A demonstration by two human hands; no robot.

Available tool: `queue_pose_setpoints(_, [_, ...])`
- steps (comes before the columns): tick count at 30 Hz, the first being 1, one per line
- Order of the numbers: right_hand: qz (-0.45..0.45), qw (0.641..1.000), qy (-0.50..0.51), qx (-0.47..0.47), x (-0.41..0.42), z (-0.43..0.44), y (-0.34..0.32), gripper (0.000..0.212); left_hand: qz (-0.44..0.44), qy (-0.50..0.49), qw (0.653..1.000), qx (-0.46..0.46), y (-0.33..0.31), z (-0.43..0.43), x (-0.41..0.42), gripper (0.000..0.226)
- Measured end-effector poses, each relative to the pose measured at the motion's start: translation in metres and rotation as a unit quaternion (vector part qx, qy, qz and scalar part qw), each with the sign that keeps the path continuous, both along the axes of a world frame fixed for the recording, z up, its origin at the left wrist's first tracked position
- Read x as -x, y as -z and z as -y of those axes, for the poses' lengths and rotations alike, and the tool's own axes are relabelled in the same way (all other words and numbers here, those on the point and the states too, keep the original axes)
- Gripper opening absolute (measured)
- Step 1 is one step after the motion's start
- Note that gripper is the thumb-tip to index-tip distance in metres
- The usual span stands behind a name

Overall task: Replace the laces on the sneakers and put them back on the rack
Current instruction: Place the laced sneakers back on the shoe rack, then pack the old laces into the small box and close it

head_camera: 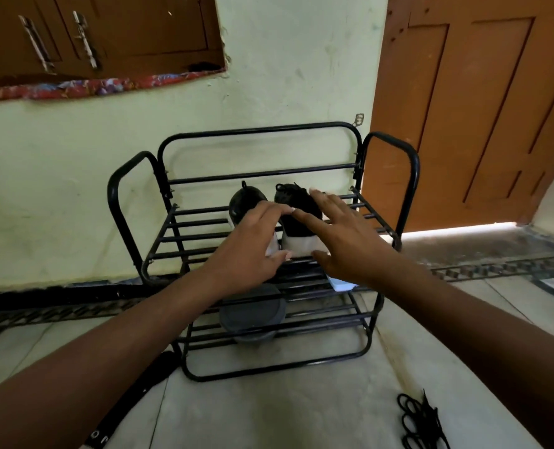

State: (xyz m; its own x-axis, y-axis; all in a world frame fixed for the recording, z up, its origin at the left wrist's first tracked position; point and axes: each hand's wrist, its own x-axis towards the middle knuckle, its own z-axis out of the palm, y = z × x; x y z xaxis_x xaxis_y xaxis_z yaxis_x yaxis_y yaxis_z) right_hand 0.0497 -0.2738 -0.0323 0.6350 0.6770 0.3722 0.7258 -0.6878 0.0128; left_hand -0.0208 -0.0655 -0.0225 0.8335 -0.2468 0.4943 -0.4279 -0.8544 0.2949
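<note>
Sneakers (296, 202) side by side on rack (410, 163) top shelf; left hand (253, 244) and right hand (340, 234) spread open over one each, gripping nothing, probably squaring them; loose laces (418, 416) on floor before rack.

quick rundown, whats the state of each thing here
sneakers: upright, side by side on the rack's top shelf
rack: standing on the floor
left hand: open, over the sneakers
right hand: open, over the sneakers
laces: loose, coiled on the floor
door: appears shut
cabinet doors: shut
</note>
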Motion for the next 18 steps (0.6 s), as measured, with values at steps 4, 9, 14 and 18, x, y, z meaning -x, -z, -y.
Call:
queue_pose_setpoints(4, [0.056, 0.991, 0.007, -0.124, 0.027, 0.023, 0.036, 0.045, 0.020, 0.012, 0.999, 0.040, 0.024, 0.036, 0.025, 0.052])
queue_pose_setpoints(9, [0.021, 0.988, 0.048, -0.149, 0.036, 0.050, 0.097, 0.011, -0.051, 0.019, 0.996, 0.074, 0.078, 0.065, 0.020, 0.027])
queue_pose_setpoints(14, [-0.094, 0.967, 0.166, -0.168, -0.010, 0.057, 0.150, 0.018, -0.190, -0.048, 0.979, 0.058, 0.131, 0.082, -0.035, 0.022])
queue_pose_setpoints(18, [-0.132, 0.952, 0.198, -0.193, -0.052, 0.047, 0.169, 0.026, -0.235, -0.094, 0.961, 0.111, 0.157, 0.094, -0.091, 0.043])
